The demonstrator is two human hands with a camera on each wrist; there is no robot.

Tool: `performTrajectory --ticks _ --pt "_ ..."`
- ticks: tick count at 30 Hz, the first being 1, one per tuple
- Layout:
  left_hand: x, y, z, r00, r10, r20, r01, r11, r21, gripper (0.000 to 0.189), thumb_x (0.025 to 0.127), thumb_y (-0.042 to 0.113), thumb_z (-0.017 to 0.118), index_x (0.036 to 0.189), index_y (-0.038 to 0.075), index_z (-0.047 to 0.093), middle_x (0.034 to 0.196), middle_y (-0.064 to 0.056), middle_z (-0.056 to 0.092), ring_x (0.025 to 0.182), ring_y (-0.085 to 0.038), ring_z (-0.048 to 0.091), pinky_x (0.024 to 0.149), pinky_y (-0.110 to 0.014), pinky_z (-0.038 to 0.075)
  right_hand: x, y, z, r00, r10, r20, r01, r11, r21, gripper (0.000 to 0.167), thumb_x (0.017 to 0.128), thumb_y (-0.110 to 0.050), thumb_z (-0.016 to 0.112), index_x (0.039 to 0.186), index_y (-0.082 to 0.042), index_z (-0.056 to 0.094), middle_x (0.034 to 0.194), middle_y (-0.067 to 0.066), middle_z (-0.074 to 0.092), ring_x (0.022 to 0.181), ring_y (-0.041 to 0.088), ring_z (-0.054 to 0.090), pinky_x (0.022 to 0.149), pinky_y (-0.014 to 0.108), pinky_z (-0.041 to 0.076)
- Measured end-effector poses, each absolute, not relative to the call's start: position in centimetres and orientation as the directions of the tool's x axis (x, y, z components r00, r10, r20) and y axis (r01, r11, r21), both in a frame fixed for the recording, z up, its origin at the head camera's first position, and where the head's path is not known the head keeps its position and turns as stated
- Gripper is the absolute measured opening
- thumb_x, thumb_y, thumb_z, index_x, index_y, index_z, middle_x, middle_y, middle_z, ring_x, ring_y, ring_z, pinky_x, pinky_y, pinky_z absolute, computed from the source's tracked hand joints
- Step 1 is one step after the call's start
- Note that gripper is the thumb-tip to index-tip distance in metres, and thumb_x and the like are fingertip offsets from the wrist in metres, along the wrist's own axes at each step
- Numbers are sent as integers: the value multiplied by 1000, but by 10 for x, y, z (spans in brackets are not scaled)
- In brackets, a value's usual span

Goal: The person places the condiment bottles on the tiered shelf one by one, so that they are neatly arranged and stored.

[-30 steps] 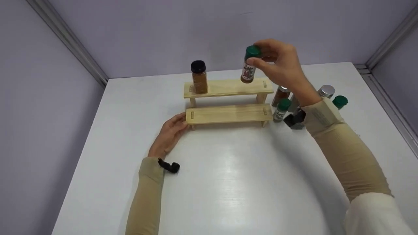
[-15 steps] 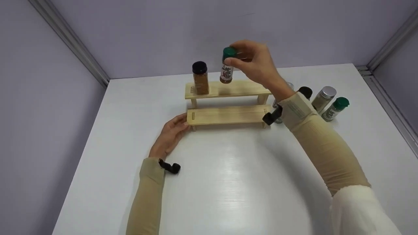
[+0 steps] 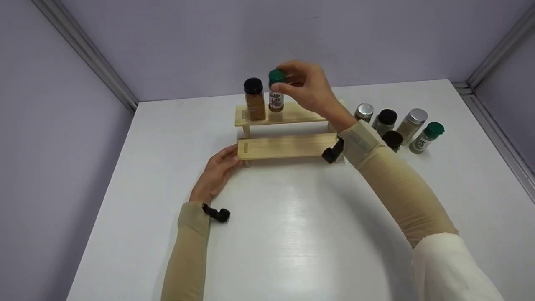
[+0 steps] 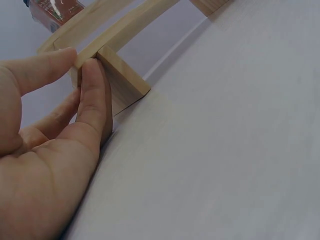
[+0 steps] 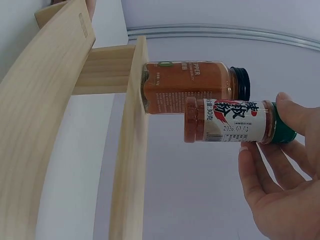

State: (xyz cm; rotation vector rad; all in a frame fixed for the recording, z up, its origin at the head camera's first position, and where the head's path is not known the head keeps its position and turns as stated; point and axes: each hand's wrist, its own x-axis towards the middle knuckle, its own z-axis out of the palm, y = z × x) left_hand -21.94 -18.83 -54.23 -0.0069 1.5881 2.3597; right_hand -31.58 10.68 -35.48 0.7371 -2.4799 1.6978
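Note:
My right hand (image 3: 307,85) holds a small spice jar (image 3: 276,100) by its green cap, thumb on one side and fingers on the other. The jar has red powder and a white label. In the right wrist view a gap shows between the jar's base (image 5: 191,120) and the upper shelf (image 5: 131,150). Beside it, a larger black-capped jar of orange-brown powder (image 3: 255,106) stands on the upper shelf's left end. My left hand (image 3: 217,171) grips the left end of the two-tier wooden rack's lower shelf (image 3: 288,147), thumb at the top edge, fingers below it (image 4: 92,95).
Right of the rack, several more jars stand on the white table (image 3: 267,234): a silver-capped one (image 3: 413,124), a black-capped one (image 3: 384,121) and a green-capped one (image 3: 426,138). A pale wall (image 3: 209,50) rises close behind the rack.
My right hand has carried the green-capped jar left along the upper shelf and then lower, close beside the black-capped jar. My left hand has stayed at the rack's end.

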Motion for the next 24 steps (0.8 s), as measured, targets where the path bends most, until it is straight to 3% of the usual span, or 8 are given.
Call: performTrajectory --ticks 24 --pt "-217 -188 -543 -960 224 -171 -246 -373 895 56 108 1 60 160 -1 41 158 -16 47 140 -21 53 114 -28 51 -322 102 -379 -912 -342 229 -336 297 -894 45 97 -21 82 139 -10 69 128 9 74 111 22 73 98 32 61"
